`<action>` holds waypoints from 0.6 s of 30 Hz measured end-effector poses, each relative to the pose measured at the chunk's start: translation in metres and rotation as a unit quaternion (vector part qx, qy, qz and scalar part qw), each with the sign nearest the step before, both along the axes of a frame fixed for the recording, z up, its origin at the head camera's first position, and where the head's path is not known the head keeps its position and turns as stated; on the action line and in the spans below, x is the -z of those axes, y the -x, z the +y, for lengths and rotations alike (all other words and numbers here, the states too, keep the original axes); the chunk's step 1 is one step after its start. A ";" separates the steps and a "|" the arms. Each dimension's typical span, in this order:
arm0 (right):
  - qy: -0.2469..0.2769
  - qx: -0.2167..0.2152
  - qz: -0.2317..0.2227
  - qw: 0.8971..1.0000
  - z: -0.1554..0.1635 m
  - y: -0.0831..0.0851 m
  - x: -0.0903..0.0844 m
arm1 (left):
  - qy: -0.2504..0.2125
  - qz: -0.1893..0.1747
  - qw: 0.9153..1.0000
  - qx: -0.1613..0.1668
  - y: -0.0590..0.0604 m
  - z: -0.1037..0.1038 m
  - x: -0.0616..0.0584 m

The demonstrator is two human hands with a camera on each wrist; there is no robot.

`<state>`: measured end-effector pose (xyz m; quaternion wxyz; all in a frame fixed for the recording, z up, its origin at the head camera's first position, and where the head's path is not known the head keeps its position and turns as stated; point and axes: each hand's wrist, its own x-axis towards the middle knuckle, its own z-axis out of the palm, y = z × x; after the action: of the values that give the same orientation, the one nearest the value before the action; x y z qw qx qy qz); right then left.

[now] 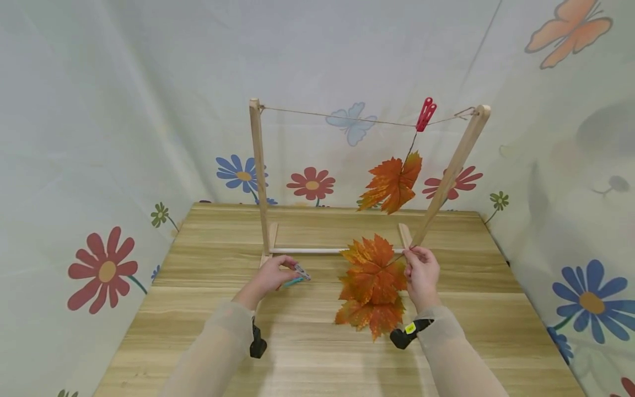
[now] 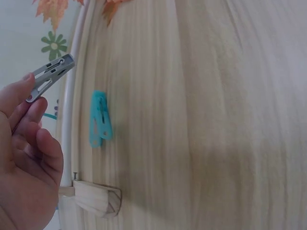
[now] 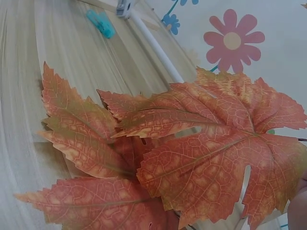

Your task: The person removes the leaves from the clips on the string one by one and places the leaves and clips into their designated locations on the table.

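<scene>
Nearest the person, the pale wood-grain worktop [image 1: 307, 353] runs forward, striped along its width. On it, in front of the wooden drying frame [image 1: 258, 176], the left hand [image 1: 272, 275] pinches a grey clothespin [image 1: 301, 272] between thumb and fingertips; the wrist view shows the pin held off the surface. A teal clothespin [image 2: 100, 120] lies flat on the worktop just beside that hand, close to the frame's white base rod [image 1: 302, 251]. To the right, also in front of the frame, the right hand [image 1: 421, 273] grips the stem of an orange maple leaf [image 1: 373, 270], fingers curled round it near the frame's right foot. This leaf is lifted above more orange leaves [image 1: 369, 318] lying on the worktop beneath it. Higher, a string [image 1: 342, 117] spans the frame's two posts; a red clothespin [image 1: 425, 114] near the right post clips a hanging orange leaf [image 1: 392, 182]. Behind the frame, pale fabric walls [image 1: 124, 110] printed with flowers and butterflies enclose the worktop on three sides.
</scene>
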<state>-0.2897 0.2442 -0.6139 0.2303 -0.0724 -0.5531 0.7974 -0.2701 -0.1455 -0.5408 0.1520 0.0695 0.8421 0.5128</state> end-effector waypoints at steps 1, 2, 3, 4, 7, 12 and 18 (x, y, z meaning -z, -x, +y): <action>0.024 -0.014 -0.002 1.000 0.000 -0.002 -0.001 | 0.002 0.000 1.000 0.002 -0.001 -0.001 0.002; 0.028 -0.010 -0.019 0.999 -0.005 -0.009 -0.016 | 0.005 0.001 1.000 0.002 -0.001 -0.002 0.004; 0.035 -0.006 -0.038 0.999 -0.011 -0.017 -0.032 | 0.009 0.005 1.000 0.004 -0.002 -0.003 0.006; 0.042 -0.017 -0.022 0.999 -0.011 -0.019 -0.033 | 0.009 0.006 1.000 0.004 -0.003 -0.004 0.008; 0.068 -0.018 -0.057 0.996 -0.031 -0.045 -0.086 | 0.013 0.008 1.000 0.004 -0.005 -0.005 0.012; 0.075 -0.020 -0.040 0.996 -0.028 -0.047 -0.085 | 0.012 0.008 1.000 0.004 -0.009 -0.006 0.013; 0.061 -0.031 0.000 0.998 0.003 -0.015 -0.015 | 0.025 -0.002 1.000 0.009 -0.012 -0.008 0.014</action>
<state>-0.2743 0.2469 -0.5986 0.2009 -0.0687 -0.5053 0.8364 -0.2582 -0.1539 -0.5543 0.1595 0.0722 0.8536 0.4906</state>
